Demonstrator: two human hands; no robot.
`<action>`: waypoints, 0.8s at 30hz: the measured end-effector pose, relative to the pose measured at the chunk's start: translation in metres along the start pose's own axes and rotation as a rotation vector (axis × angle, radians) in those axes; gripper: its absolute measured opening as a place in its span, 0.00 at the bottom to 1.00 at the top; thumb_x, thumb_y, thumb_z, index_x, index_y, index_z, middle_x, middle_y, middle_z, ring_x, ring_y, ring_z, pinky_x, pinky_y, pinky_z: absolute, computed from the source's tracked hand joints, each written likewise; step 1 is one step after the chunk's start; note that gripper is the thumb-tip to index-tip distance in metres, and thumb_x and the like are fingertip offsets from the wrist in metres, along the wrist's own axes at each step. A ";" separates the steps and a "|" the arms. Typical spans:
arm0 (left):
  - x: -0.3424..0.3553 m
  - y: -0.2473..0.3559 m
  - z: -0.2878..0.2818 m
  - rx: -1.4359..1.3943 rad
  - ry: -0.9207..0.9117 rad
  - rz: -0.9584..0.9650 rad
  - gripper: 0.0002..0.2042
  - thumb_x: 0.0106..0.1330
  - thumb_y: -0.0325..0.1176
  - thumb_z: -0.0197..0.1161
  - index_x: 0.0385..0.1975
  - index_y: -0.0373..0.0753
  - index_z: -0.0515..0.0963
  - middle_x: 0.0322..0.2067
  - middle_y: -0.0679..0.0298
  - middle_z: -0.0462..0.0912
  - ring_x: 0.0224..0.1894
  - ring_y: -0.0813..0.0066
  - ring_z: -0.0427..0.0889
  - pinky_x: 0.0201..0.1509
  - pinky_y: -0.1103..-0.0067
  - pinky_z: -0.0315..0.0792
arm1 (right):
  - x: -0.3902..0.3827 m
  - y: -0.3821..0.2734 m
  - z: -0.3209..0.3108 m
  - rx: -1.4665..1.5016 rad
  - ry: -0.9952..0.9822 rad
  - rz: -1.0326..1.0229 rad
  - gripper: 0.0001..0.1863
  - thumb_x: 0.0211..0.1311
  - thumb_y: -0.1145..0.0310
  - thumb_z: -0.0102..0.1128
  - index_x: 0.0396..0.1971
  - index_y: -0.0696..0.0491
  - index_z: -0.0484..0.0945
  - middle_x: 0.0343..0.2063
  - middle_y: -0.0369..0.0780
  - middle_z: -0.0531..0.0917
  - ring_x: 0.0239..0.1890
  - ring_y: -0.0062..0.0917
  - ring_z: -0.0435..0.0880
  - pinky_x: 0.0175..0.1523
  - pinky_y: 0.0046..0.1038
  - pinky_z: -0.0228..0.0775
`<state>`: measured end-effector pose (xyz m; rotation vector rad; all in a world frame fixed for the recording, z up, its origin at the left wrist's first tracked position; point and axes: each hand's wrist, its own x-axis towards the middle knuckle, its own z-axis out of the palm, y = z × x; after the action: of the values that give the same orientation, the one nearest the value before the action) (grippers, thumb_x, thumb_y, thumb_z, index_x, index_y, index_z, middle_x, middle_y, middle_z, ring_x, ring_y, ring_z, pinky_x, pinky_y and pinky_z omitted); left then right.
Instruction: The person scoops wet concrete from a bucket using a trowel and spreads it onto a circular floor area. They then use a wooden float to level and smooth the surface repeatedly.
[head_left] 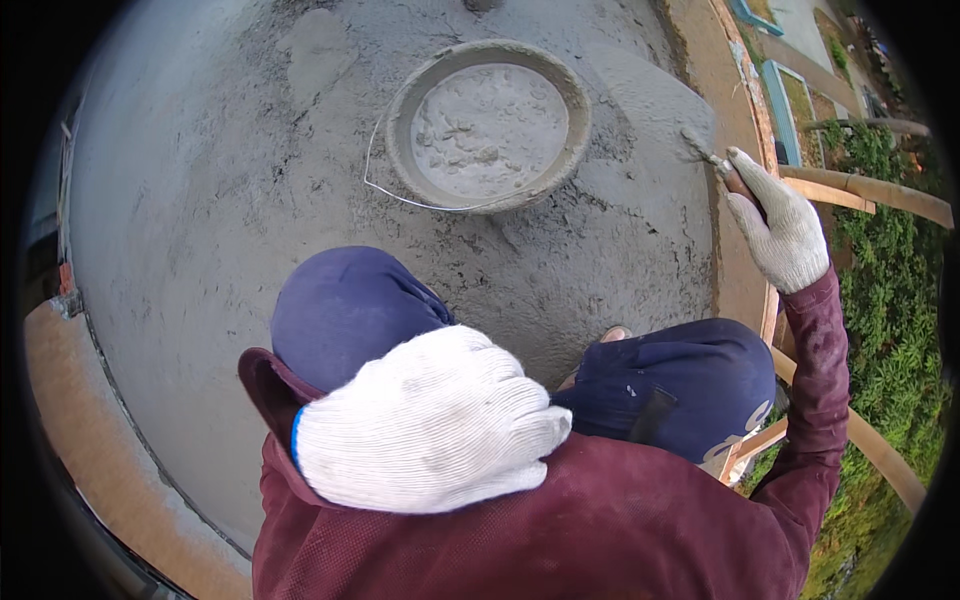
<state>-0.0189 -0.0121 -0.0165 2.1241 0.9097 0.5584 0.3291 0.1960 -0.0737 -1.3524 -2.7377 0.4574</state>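
Note:
My right hand (782,222), in a white knit glove, is closed round the handle of a trowel (703,150) at the right edge of the wet mortar. The tool's neck is caked grey, and its blade blends into the mortar surface. Close in front of my chest is my left hand (425,425), also gloved in white, with a blue cuff edge. Its back faces up and its fingers curl together; nothing shows in them, though the palm is hidden. Ahead stands a round bucket (578,135) of wet grey mortar (490,128), its wire handle (372,183) hanging down at the left.
Wet grey mortar (200,200) covers the floor around the bucket. My bent knees (345,310) rise on either side. A brown ledge (735,130) borders the right, with wooden poles (870,190) and green plants (890,300) beyond. Another brown ledge (110,430) runs along the left.

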 end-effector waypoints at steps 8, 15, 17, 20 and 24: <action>-0.010 0.006 -0.013 -0.001 -0.027 -0.033 0.18 0.64 0.45 0.73 0.50 0.43 0.84 0.39 0.64 0.85 0.39 0.67 0.84 0.44 0.71 0.77 | 0.122 -0.107 -0.017 -0.499 -0.402 -0.184 0.16 0.68 0.68 0.59 0.53 0.50 0.87 0.34 0.47 0.90 0.40 0.41 0.91 0.49 0.42 0.84; -0.015 -0.006 -0.012 -0.086 0.060 0.030 0.14 0.65 0.47 0.68 0.40 0.45 0.82 0.27 0.67 0.77 0.30 0.69 0.79 0.37 0.72 0.72 | 0.154 -0.082 0.016 -0.143 -0.479 -0.100 0.19 0.68 0.64 0.66 0.57 0.50 0.86 0.38 0.48 0.91 0.39 0.37 0.91 0.49 0.35 0.83; -0.017 -0.004 -0.018 -0.070 0.052 0.037 0.14 0.65 0.47 0.69 0.40 0.44 0.82 0.27 0.67 0.78 0.30 0.69 0.80 0.37 0.72 0.73 | 0.156 -0.071 0.031 -0.015 -0.525 -0.084 0.23 0.68 0.62 0.64 0.61 0.50 0.84 0.45 0.46 0.91 0.41 0.40 0.91 0.51 0.38 0.82; -0.020 -0.006 -0.017 -0.099 0.054 0.034 0.14 0.66 0.47 0.69 0.41 0.44 0.82 0.28 0.66 0.78 0.30 0.68 0.79 0.37 0.71 0.73 | 0.140 -0.063 0.051 0.319 -0.542 0.057 0.25 0.68 0.62 0.66 0.63 0.52 0.82 0.47 0.46 0.91 0.45 0.34 0.91 0.54 0.33 0.81; -0.017 -0.008 -0.017 -0.098 0.052 0.044 0.14 0.66 0.46 0.69 0.42 0.43 0.82 0.28 0.66 0.77 0.30 0.67 0.79 0.37 0.71 0.73 | 0.107 -0.043 0.073 0.541 -0.423 0.005 0.25 0.68 0.64 0.68 0.64 0.54 0.82 0.52 0.47 0.90 0.51 0.25 0.89 0.60 0.26 0.78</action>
<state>-0.0441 -0.0138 -0.0134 2.0537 0.8484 0.6697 0.2173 0.2373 -0.1401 -1.2162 -2.5835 1.5037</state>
